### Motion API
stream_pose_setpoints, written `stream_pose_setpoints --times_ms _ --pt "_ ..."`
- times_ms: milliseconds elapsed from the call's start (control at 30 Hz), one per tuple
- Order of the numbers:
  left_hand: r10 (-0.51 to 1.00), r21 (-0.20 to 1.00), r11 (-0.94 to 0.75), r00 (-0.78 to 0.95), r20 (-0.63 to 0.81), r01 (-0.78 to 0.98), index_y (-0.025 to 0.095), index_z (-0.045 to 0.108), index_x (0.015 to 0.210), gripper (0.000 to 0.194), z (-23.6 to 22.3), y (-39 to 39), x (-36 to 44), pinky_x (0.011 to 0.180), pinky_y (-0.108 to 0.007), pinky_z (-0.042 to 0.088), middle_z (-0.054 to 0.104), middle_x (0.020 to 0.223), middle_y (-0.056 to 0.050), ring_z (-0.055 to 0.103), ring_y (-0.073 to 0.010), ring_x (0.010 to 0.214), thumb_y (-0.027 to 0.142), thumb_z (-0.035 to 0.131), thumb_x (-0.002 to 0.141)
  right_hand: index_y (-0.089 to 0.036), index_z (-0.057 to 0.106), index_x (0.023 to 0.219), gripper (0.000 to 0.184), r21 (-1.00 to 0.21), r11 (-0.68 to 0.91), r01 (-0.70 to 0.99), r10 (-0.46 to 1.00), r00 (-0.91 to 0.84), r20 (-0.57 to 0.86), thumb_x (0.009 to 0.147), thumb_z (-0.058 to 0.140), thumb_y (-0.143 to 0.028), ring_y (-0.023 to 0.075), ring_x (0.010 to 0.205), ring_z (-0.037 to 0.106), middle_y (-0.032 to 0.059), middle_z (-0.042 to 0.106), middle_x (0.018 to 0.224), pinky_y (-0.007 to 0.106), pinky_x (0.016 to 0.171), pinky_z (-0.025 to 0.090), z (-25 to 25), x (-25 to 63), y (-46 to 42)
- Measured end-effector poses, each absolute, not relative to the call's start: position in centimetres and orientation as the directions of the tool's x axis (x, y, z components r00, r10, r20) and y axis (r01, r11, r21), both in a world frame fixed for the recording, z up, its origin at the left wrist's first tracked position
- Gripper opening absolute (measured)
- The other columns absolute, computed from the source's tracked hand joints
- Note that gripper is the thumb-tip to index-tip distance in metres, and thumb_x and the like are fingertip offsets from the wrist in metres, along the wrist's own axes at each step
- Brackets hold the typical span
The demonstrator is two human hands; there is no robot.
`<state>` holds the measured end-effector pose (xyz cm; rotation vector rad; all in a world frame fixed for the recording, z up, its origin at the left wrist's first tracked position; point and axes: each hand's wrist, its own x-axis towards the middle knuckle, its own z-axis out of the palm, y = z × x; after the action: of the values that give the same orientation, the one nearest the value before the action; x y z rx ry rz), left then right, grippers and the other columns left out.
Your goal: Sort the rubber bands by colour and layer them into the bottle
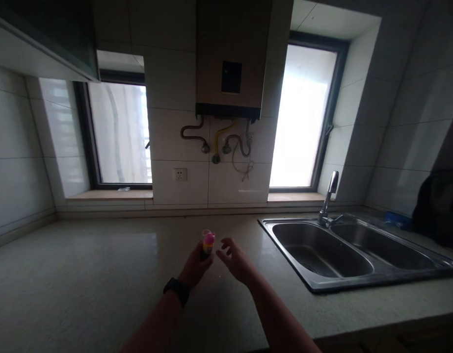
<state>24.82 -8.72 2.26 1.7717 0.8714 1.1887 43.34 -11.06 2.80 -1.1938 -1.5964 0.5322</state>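
Note:
A small bottle (207, 248) with a pink top, a yellow band and a thin loop at the cap stands upright in my left hand (195, 267). The fingers of that hand wrap round its lower part and hide it. Just to the right of the bottle is my right hand (234, 259), fingers apart and slightly bent, holding nothing and not touching the bottle. Both hands are above the pale countertop (101, 284). A dark watch (177, 291) is on my left wrist.
To the right, a double-bowl steel sink (310, 283) with a chrome faucet (326, 201) is set into the counter. A water heater (229, 49) with pipes hangs on the tiled wall between two windows. A blue item (397, 219) and a dark object (438, 211) lie far right.

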Motion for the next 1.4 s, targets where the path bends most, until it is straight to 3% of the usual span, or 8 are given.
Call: stream_pose_setpoints --times_ms 167,300,600,800,1200,1300,1400 --pt "0.854 0.782 -0.513 0.307 0.42 0.354 0.018 0.061 0.109 0.032 0.9 -7.5 23.7 0.075 -0.033 0.045 0.064 0.087 -0.004 0.058 -0.0212 0.082 0.032 0.063 0.08 -0.023 0.066 0.102 0.035 -0.887 0.454 0.084 0.89 -0.07 0.45 0.083 0.071 -0.052 0.017 0.075 0.056 0.0047 0.065 0.093 0.03 0.065 0.044 3.2 42.4 -7.1" --pt "0.825 0.661 -0.564 0.378 0.421 0.494 0.018 0.061 0.105 0.026 1.1 -6.9 23.2 0.071 -0.03 0.041 0.065 0.088 -0.005 0.059 -0.0197 0.078 0.026 0.061 0.08 -0.021 0.067 0.087 0.037 -0.901 0.433 0.008 0.899 -0.076 0.432 0.088 0.062 -0.058 0.0141 0.062 0.049 0.0012 0.059 0.072 0.028 0.056 0.038 1.3 42.0 -5.8" --pt "0.831 0.499 -0.551 0.385 0.402 0.669 0.02 0.057 0.094 0.016 1.5 -6.8 23.3 0.063 -0.028 0.034 0.066 0.084 -0.005 0.06 -0.0187 0.073 0.026 0.061 0.08 -0.02 0.063 0.083 0.038 -0.89 0.453 0.051 0.891 -0.052 0.451 0.085 0.065 -0.058 0.0124 0.06 0.041 -0.0019 0.051 0.068 0.026 0.054 0.032 -0.2 42.1 -4.9" --pt "0.805 0.492 -0.593 0.453 0.383 0.637 0.02 0.056 0.087 0.012 1.6 -7.0 23.0 0.061 -0.028 0.033 0.065 0.079 -0.003 0.057 -0.0174 0.067 0.026 0.061 0.078 -0.02 0.061 0.077 0.038 -0.89 0.446 0.097 0.895 -0.059 0.442 0.083 0.068 -0.057 0.0126 0.061 0.039 -0.0027 0.047 0.066 0.026 0.055 0.03 -0.8 42.2 -4.6" --pt "0.779 0.491 -0.627 0.481 0.403 0.605 0.019 0.058 0.082 0.01 1.9 -7.0 22.4 0.06 -0.028 0.033 0.064 0.072 -0.002 0.055 -0.0161 0.064 0.028 0.061 0.078 -0.021 0.065 0.086 0.033 -0.871 0.452 0.193 0.891 -0.153 0.428 0.091 0.058 -0.053 0.0137 0.059 0.046 -0.0013 0.054 0.066 0.026 0.053 0.032 0.7 42.7 -6.3" --pt "0.78 0.511 -0.624 0.502 0.373 0.591 0.018 0.062 0.086 0.013 2.1 -7.4 22.6 0.062 -0.028 0.035 0.066 0.075 -0.003 0.057 -0.0172 0.066 0.027 0.063 0.077 -0.022 0.064 0.08 0.035 -0.818 0.456 0.352 0.889 -0.142 0.435 0.092 0.057 -0.054 0.0138 0.058 0.045 -0.0003 0.055 0.065 0.027 0.053 0.027 1.1 42.9 -6.7" --pt "0.781 0.538 -0.62 0.514 0.354 0.571 0.018 0.066 0.095 0.021 2.4 -7.8 22.8 0.065 -0.029 0.038 0.069 0.081 -0.005 0.059 -0.0184 0.071 0.025 0.064 0.075 -0.02 0.057 0.06 0.048 -0.715 0.368 0.595 0.913 -0.087 0.398 0.086 0.062 -0.06 0.0125 0.051 0.037 -0.0006 0.046 0.053 0.029 0.052 0.02 1.5 43.1 -7.0"
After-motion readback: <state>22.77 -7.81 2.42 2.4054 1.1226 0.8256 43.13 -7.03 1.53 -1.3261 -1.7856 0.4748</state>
